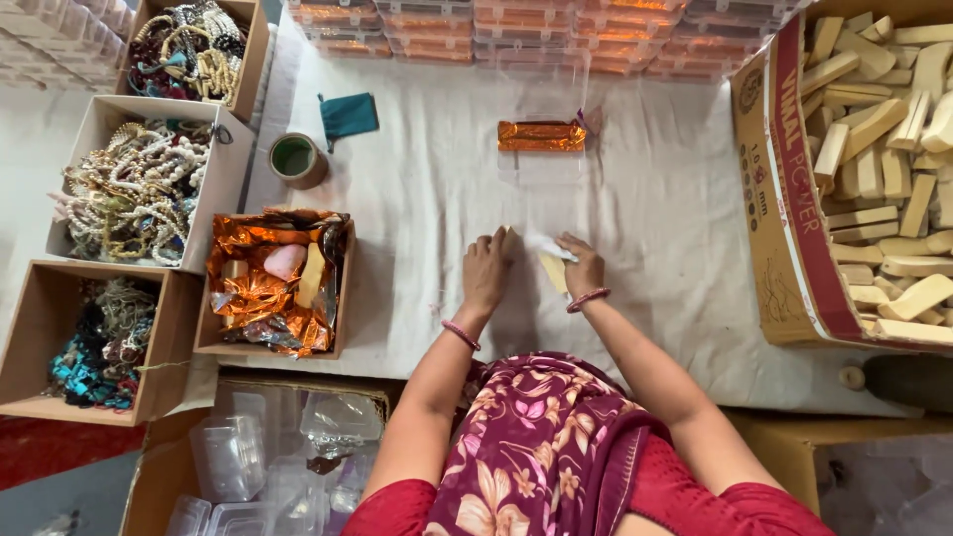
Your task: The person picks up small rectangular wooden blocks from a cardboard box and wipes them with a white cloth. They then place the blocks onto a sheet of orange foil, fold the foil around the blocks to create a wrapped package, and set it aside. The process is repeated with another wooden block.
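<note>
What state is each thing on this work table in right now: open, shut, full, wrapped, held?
Left hand: resting on the cloth, touching a pale bar.
Right hand: holding thin clear wrap over the pale bar.
Clear plastic box: open, holds an orange foil packet.
Large carton: open, full of pale bars.
Foil-lined box: open, partly filled.
Tape roll: lying flat.
Teal pouch: drawn shut.

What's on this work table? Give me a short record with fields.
left hand: flat on white cloth
right hand: holding a pale block with white wrap
centre: orange foil packet in clear box
right: carton of pale blocks
left: boxes of beads, foil box, tape roll
</note>
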